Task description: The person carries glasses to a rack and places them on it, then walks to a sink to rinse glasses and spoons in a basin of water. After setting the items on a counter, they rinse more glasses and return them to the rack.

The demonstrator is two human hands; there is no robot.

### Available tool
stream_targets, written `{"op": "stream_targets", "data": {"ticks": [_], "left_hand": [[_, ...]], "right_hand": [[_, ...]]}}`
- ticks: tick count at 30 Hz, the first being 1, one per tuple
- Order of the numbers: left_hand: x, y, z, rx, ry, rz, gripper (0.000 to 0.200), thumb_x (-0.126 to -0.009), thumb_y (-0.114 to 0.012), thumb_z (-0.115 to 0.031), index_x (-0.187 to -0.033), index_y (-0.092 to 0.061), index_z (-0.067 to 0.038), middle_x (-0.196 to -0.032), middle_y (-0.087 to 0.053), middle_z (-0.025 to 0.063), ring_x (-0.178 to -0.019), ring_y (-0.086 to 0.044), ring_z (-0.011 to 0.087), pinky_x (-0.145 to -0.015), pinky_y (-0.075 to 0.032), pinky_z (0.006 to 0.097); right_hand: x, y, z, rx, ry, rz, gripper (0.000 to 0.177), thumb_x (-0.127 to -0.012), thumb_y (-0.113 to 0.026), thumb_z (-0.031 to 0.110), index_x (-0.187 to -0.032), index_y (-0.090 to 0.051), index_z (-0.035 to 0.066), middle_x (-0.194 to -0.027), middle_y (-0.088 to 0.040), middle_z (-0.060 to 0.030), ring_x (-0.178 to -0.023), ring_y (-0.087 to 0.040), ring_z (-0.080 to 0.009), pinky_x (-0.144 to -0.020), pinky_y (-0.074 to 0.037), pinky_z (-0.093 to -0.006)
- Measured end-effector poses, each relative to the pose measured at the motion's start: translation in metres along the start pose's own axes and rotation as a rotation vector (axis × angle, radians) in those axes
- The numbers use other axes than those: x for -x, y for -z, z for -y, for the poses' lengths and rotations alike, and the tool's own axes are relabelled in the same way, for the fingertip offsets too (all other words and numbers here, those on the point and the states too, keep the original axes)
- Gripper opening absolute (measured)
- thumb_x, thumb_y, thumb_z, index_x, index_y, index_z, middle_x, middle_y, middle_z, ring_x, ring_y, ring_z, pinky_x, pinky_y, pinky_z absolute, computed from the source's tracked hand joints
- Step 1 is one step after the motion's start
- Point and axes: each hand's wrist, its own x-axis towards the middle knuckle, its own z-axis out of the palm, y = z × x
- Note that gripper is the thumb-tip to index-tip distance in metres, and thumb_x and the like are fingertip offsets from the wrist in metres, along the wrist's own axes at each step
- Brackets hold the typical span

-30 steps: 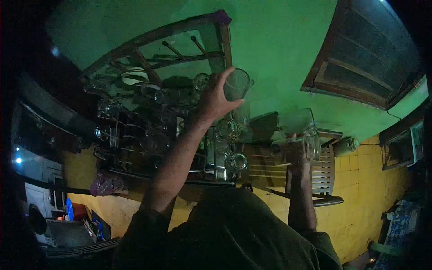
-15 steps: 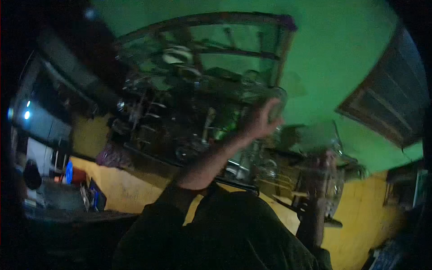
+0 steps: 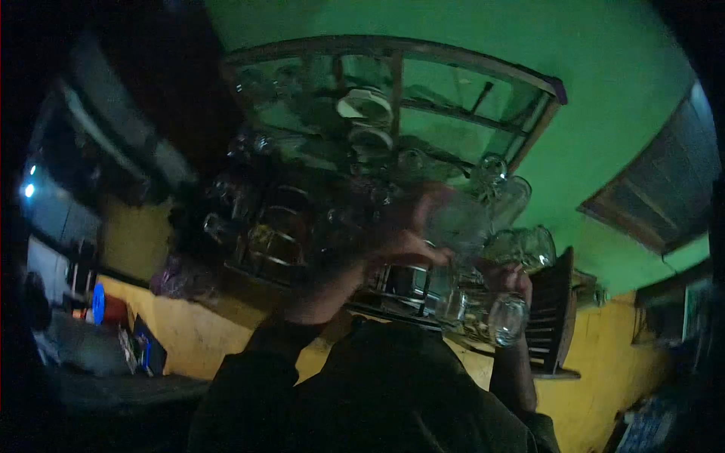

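In the head view my left hand (image 3: 411, 241) is blurred, its thumb and fingers curved round a large clear glass vessel (image 3: 459, 219). Slightly lower and to the right, my right hand (image 3: 516, 279) has its fingers closed among clear drinking glasses. One drinking glass (image 3: 507, 321) hangs below those fingers, bottom toward me, and another glass (image 3: 451, 306) is just left of it. A wider glass jar (image 3: 525, 248) lies sideways above the right hand. Behind the hands, more glassware (image 3: 491, 172) stands at the rack's right end.
A wooden-framed rack (image 3: 483, 57) with dark shelves spans the green wall (image 3: 604, 90). White bowls (image 3: 366, 106) and dim metalware sit on it. A dark slatted wooden chair (image 3: 555, 317) is at right. A purple bag (image 3: 177, 278) hangs at left, near a red bucket (image 3: 115, 309).
My left hand has come down and nearer my right hand, now with a glass vessel in its grasp. My right hand has risen slightly with its glasses. The view has shifted left.
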Motion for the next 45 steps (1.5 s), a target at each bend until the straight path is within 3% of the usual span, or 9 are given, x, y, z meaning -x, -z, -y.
{"op": "stream_targets", "data": {"ticks": [2,4,14,25,32,34,36,40,45], "left_hand": [[0.001,0.026,0.027,0.108,-0.011,-0.007,0.093,-0.060,-0.085,-0.021,-0.136,-0.034,-0.007,-0.132,-0.042,0.0155,-0.127,-0.041,0.0294,-0.104,-0.035,0.0442],[-0.005,0.049,0.042,-0.366,-0.091,-0.286,0.092,-0.060,-0.086,-0.018,-0.136,-0.034,-0.008,-0.134,-0.041,0.0158,-0.127,-0.041,0.0308,-0.103,-0.037,0.0444],[-0.029,0.060,0.139,-0.050,-0.032,-0.189,0.094,-0.067,-0.084,-0.025,-0.140,-0.026,-0.010,-0.140,-0.035,0.0165,-0.131,-0.036,0.0327,-0.104,-0.036,0.0475],[-0.065,0.022,-0.033,-0.320,-0.442,-0.293,0.084,-0.066,-0.083,-0.023,-0.135,-0.036,-0.007,-0.122,-0.047,0.0193,-0.115,-0.049,0.0343,-0.098,-0.041,0.0443],[-0.093,0.025,-0.018,-0.147,-0.283,-0.060,0.083,-0.060,-0.085,-0.015,-0.130,-0.040,-0.007,-0.126,-0.050,0.0150,-0.117,-0.053,0.0277,-0.100,-0.043,0.0368],[-0.088,0.039,-0.034,-0.110,-0.272,-0.021,0.077,-0.060,-0.085,-0.016,-0.125,-0.045,-0.008,-0.126,-0.050,0.0141,-0.118,-0.052,0.0275,-0.100,-0.042,0.0387],[-0.094,0.053,-0.056,-0.382,-0.678,-0.095,0.079,-0.054,-0.086,-0.012,-0.124,-0.049,-0.012,-0.120,-0.048,0.0123,-0.115,-0.049,0.0268,-0.096,-0.041,0.0392],[-0.122,0.082,-0.098,-0.487,-0.640,-0.007,0.077,-0.053,-0.086,-0.013,-0.122,-0.052,-0.013,-0.117,-0.051,0.0083,-0.118,-0.047,0.0257,-0.100,-0.038,0.0404],[-0.168,0.082,-0.093,-0.531,-0.637,0.067,0.074,-0.055,-0.083,-0.008,-0.122,-0.052,-0.012,-0.122,-0.053,0.0100,-0.120,-0.049,0.0272,-0.104,-0.039,0.0407]], "right_hand": [[-0.018,0.018,-0.012,1.260,0.691,0.578,0.041,-0.093,-0.055,0.045,-0.099,-0.056,0.005,-0.078,-0.058,0.0023,-0.062,-0.049,-0.0089,-0.055,-0.041,-0.0270],[-0.016,0.014,-0.027,1.339,0.785,0.650,0.036,-0.094,-0.054,0.040,-0.097,-0.056,0.005,-0.078,-0.057,0.0022,-0.061,-0.047,-0.0084,-0.055,-0.039,-0.0268],[-0.042,-0.137,-0.019,1.256,1.040,1.393,0.023,-0.094,-0.056,0.025,-0.099,-0.053,0.003,-0.101,-0.063,-0.0157,-0.101,-0.062,-0.0268,-0.089,-0.048,-0.0442],[-0.094,-0.184,0.007,1.365,1.222,0.704,0.011,-0.097,-0.047,0.014,-0.095,-0.051,0.004,-0.095,-0.062,-0.0073,-0.094,-0.059,-0.0171,-0.086,-0.047,-0.0351],[-0.132,-0.170,0.038,1.313,1.009,1.032,0.036,-0.082,-0.068,0.006,-0.113,-0.049,0.003,-0.106,-0.055,-0.0075,-0.107,-0.053,-0.0195,-0.095,-0.041,-0.0351],[-0.119,-0.174,0.047,1.278,0.695,1.490,0.055,-0.077,-0.073,0.005,-0.124,-0.044,0.003,-0.111,-0.054,-0.0094,-0.107,-0.054,-0.0233,-0.097,-0.040,-0.0386],[-0.128,-0.163,0.059,1.361,0.750,1.394,0.049,-0.080,-0.072,0.014,-0.121,-0.047,0.003,-0.111,-0.056,-0.0103,-0.107,-0.055,-0.0244,-0.097,-0.040,-0.0393],[-0.124,-0.157,0.085,1.627,0.751,1.121,0.051,-0.094,-0.050,0.045,-0.111,-0.057,-0.003,-0.101,-0.063,-0.0113,-0.102,-0.059,-0.0265,-0.094,-0.043,-0.0431],[-0.124,-0.147,0.081,1.259,0.677,0.931,0.044,-0.098,-0.045,0.037,-0.101,-0.059,-0.005,-0.093,-0.063,-0.0115,-0.093,-0.061,-0.0241,-0.090,-0.048,-0.0431]]}}
